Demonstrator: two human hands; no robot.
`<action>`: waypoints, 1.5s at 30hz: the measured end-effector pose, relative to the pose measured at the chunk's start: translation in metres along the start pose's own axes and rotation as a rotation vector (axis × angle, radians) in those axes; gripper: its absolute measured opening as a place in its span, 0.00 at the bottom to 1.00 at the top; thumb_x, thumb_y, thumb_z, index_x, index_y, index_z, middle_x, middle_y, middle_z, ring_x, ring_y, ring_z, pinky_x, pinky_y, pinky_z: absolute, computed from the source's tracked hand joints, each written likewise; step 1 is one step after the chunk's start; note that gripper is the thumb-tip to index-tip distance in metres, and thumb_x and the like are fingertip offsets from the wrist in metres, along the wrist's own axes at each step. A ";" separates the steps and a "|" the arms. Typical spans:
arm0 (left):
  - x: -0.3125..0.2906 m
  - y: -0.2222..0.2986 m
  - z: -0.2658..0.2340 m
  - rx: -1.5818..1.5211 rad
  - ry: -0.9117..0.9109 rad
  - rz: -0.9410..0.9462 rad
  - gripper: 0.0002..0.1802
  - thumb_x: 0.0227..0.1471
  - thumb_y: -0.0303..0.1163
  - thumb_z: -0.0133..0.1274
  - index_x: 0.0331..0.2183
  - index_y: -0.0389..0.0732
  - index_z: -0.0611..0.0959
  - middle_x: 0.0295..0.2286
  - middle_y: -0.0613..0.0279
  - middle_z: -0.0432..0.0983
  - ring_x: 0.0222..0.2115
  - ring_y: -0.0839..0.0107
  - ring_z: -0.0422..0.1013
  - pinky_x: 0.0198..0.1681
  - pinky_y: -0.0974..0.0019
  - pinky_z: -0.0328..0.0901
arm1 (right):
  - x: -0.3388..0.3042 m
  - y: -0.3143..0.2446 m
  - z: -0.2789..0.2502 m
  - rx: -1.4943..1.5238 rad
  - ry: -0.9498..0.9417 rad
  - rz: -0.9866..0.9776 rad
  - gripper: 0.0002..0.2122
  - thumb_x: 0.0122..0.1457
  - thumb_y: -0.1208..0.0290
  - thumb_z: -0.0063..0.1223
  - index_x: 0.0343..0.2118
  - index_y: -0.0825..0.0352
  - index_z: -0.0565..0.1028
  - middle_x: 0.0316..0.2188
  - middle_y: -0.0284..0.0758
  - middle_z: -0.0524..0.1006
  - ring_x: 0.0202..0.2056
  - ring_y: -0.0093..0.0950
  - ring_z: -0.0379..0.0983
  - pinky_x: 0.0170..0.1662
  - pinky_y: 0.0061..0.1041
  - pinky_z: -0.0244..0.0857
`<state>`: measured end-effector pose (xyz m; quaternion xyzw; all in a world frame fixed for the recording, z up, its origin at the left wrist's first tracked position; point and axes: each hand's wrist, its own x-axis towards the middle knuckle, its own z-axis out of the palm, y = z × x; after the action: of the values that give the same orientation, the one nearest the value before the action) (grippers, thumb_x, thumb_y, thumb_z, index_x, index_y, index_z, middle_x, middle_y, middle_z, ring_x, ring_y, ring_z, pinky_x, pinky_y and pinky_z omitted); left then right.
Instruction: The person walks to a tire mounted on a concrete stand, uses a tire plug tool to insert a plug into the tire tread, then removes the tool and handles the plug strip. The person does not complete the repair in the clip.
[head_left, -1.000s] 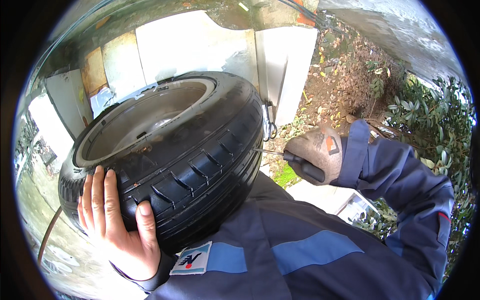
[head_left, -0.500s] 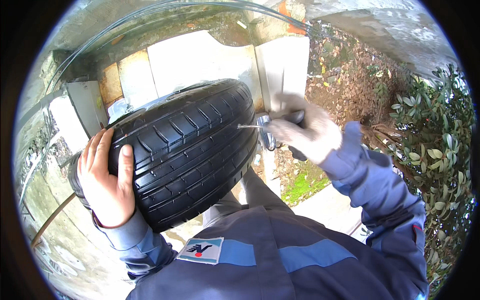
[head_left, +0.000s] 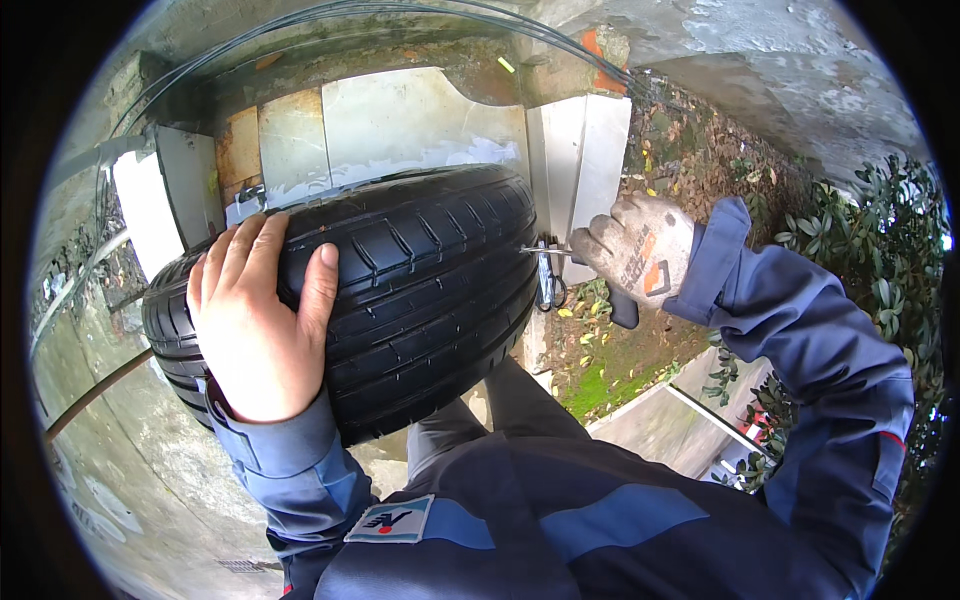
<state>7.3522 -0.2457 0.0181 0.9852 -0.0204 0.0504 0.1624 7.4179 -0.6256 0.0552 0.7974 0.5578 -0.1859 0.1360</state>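
Brown ground (head_left: 655, 345) bears fallen leaves (head_left: 588, 338) and green moss (head_left: 597, 393); the tyre's (head_left: 435, 275) support seems hidden beneath it.

Your left hand (head_left: 258, 335) is resting on the left of the tire (head_left: 430, 290), your right hand (head_left: 640, 248) is holding a tool (head_left: 624, 309) by its right edge, panels (head_left: 430, 125) are sitting behind it, a shrub (head_left: 880, 270) is growing well right.

Left hand (head_left: 258, 325) flat, thumb apart, gloved right hand (head_left: 640, 245) in a fist
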 end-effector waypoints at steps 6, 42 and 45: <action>-0.007 0.010 0.002 0.032 -0.014 0.012 0.29 0.59 0.49 0.61 0.49 0.33 0.85 0.48 0.47 0.81 0.54 0.48 0.73 0.62 0.47 0.61 | -0.003 -0.010 0.004 0.699 -0.203 0.382 0.13 0.58 0.69 0.57 0.46 0.63 0.79 0.37 0.39 0.83 0.39 0.38 0.83 0.44 0.34 0.76; -0.011 0.007 -0.018 0.038 -0.197 -0.055 0.33 0.60 0.52 0.57 0.55 0.35 0.82 0.54 0.45 0.77 0.59 0.45 0.69 0.67 0.43 0.54 | 0.002 0.006 0.014 0.657 -0.182 0.173 0.16 0.48 0.63 0.64 0.39 0.62 0.79 0.32 0.40 0.81 0.36 0.44 0.80 0.38 0.43 0.73; -0.009 0.005 -0.020 0.032 -0.258 -0.062 0.36 0.61 0.56 0.54 0.57 0.35 0.81 0.56 0.45 0.76 0.60 0.44 0.68 0.67 0.41 0.53 | -0.003 -0.003 0.018 0.958 -0.113 0.379 0.07 0.55 0.70 0.61 0.34 0.66 0.79 0.26 0.42 0.79 0.30 0.41 0.80 0.33 0.38 0.72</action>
<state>7.3414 -0.2441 0.0372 0.9861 -0.0096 -0.0816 0.1444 7.4118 -0.6346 0.0401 0.8460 0.2474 -0.4354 -0.1833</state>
